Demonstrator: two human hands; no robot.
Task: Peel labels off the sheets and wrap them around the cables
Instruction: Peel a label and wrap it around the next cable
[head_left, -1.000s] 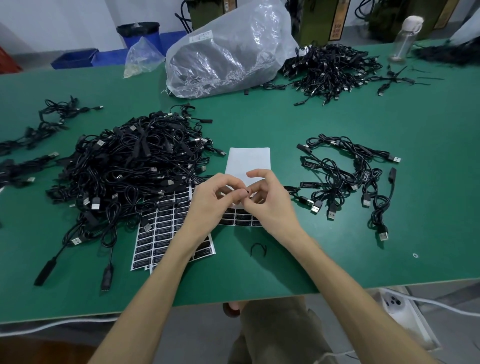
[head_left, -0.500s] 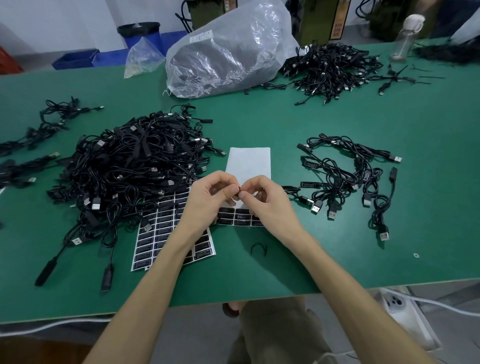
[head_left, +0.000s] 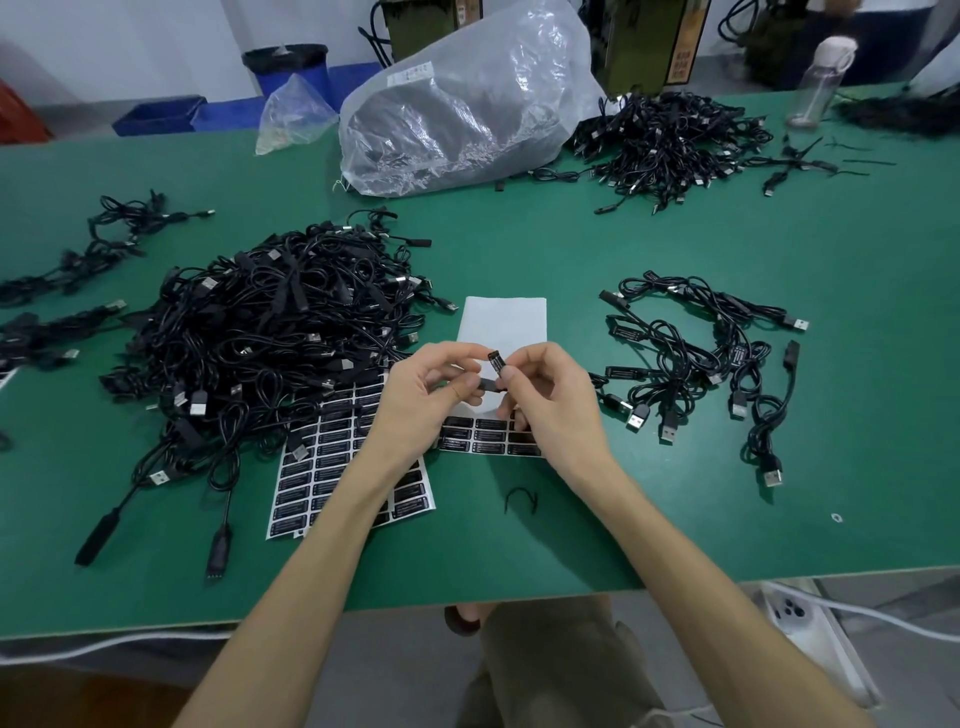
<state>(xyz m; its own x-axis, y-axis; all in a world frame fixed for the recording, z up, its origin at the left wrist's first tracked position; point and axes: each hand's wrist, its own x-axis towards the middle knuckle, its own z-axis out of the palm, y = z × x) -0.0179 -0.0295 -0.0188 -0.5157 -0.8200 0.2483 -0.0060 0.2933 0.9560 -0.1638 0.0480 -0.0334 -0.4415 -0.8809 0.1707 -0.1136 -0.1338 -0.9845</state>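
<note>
Both hands meet above the label sheets at the table's middle. My left hand (head_left: 427, 397) and my right hand (head_left: 545, 400) pinch a small black label (head_left: 495, 361) between their fingertips, and a short black piece shows between the thumbs just below it. A sheet of black labels (head_left: 332, 457) lies under my left forearm. A second sheet (head_left: 501, 322), mostly bare white backing with label rows at its near end, lies under my hands. A big heap of black USB cables (head_left: 270, 332) is to the left. A smaller group of cables with labels on them (head_left: 696, 353) lies to the right.
A clear plastic bag (head_left: 467, 109) of dark goods lies at the back centre, with another cable pile (head_left: 670, 140) and a water bottle (head_left: 821, 78) at the back right. Loose cables (head_left: 98, 244) lie far left. A small black tie (head_left: 521, 500) sits near the front edge.
My hands have risen slightly and parted a little; the black label now stands up in plain sight between the fingertips, where earlier the fingers hid it.
</note>
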